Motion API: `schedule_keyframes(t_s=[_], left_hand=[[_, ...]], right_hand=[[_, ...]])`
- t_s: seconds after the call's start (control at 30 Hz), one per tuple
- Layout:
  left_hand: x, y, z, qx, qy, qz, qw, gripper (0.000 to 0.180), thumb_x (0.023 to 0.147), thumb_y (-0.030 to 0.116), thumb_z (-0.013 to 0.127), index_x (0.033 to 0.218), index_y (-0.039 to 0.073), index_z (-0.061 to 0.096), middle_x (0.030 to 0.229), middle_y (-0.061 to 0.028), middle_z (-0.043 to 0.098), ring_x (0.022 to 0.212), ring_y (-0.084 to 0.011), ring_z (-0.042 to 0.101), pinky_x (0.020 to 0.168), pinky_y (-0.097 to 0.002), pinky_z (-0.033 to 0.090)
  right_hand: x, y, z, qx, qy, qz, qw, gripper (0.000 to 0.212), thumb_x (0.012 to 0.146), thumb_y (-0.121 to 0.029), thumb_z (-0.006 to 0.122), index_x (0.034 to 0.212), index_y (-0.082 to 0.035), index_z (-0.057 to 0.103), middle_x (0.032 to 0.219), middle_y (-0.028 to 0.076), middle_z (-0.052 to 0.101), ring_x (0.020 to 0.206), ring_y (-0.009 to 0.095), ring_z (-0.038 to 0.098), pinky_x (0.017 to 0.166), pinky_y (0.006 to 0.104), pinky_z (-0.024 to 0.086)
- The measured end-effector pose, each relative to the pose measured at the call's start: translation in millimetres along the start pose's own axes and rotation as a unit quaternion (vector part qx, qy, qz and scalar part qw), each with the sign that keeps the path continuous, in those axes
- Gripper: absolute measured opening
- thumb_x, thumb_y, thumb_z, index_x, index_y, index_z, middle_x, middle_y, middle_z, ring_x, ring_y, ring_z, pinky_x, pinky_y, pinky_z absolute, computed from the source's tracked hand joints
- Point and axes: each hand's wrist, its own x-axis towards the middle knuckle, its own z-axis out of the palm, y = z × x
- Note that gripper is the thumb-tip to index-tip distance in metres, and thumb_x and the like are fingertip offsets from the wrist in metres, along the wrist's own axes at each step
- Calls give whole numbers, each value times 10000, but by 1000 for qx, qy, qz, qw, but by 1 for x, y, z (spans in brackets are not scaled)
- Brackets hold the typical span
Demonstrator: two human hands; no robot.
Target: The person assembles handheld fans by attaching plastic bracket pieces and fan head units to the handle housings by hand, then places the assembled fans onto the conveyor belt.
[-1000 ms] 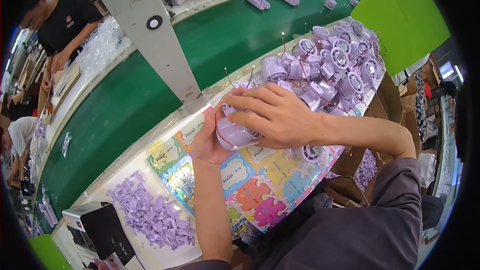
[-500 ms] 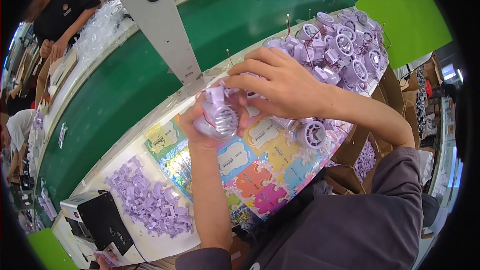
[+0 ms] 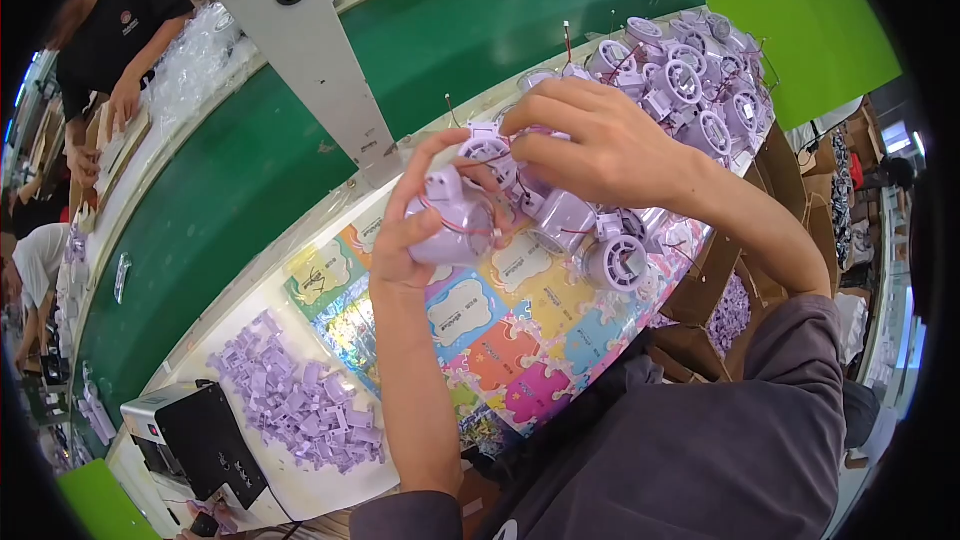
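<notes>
My left hand is closed around a lilac rounded fan housing, tilted, with a thin red wire across it. Just beyond its fingertips sits another lilac housing with a round slotted face. My right hand reaches over the near end of the piled housings, its fingers bent and pressed together. What lies between those fingers is hidden. Beside and below it lie more lilac housings with round slotted faces and loose red wires.
A heap of small lilac parts lies left, beside a black-and-white device. Colourful puzzle-patterned sheets cover the table. Beyond run a green conveyor and a grey post. Cardboard boxes stand right. A co-worker handles cardboard.
The fan housing in my left hand has turned, so its slotted face no longer shows. My right hand has drawn away from it to the right, toward the pile.
</notes>
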Motion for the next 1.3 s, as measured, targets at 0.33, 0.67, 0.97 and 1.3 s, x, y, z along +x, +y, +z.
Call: schedule_keyframes(t_s=[0.33,0.67,0.97,1.3], left_hand=[[-1,-2,-6,-14,-43,55,997,968,745,452,830,1478,30,358,1398,-244,477,1240,-411,552,1072,-571,442],[-4,2,4,55,58,34,996,1212,596,213,949,1552,136,208,1341,-192,530,1255,-337,570,1086,-492,470],[-2,0,-2,67,118,70,988,851,578,-2,864,1320,35,450,1210,-134,639,1086,-245,656,947,-357,538],[-2,-1,-7,153,171,70,971,646,673,-42,791,1274,-27,555,1159,-102,654,1018,-171,650,898,-305,529]], right_hand=[[-1,7,-31,86,39,187,978,152,837,-64,700,942,-25,596,907,84,637,860,257,620,690,360,511],[25,-23,-40,339,22,327,882,394,920,-92,660,1272,-10,505,880,66,674,793,121,648,668,272,507],[39,-37,-8,223,52,249,941,221,900,-97,633,1094,10,638,876,186,717,770,344,708,655,408,559],[37,-28,20,134,-1,267,955,214,906,-126,620,1054,24,661,923,191,720,834,386,690,698,467,545]])
